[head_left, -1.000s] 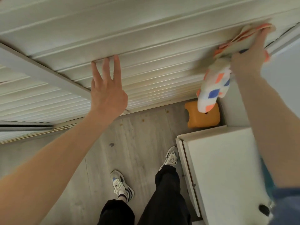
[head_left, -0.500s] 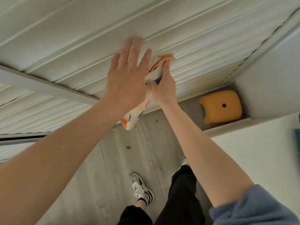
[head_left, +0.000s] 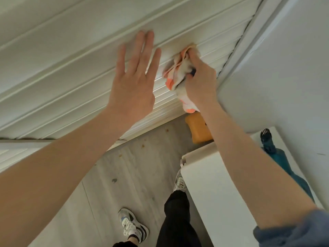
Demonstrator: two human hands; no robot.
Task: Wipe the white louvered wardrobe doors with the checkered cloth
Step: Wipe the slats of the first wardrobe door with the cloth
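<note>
The white louvered wardrobe door point(head_left: 74, 68) fills the upper part of the head view, its slats running diagonally. My right hand point(head_left: 199, 81) grips the bunched checkered cloth point(head_left: 178, 75), white with orange and blue squares, and presses it against the slats near the door's right edge. A tail of the cloth hangs below the hand. My left hand point(head_left: 133, 81) is raised flat with straight fingers beside the cloth, close to the slats; contact with them cannot be told.
A white wall point(head_left: 284, 77) meets the door at the right. Below it stands a white cabinet point(head_left: 213, 193) with a teal object point(head_left: 283, 161) on it. An orange stool point(head_left: 197, 129) sits on the grey wood floor point(head_left: 124, 175). My feet stand near the cabinet.
My right hand has slid the cloth rightward along the slats, away from my left hand. The view has shifted, bringing the wall and cabinet back in.
</note>
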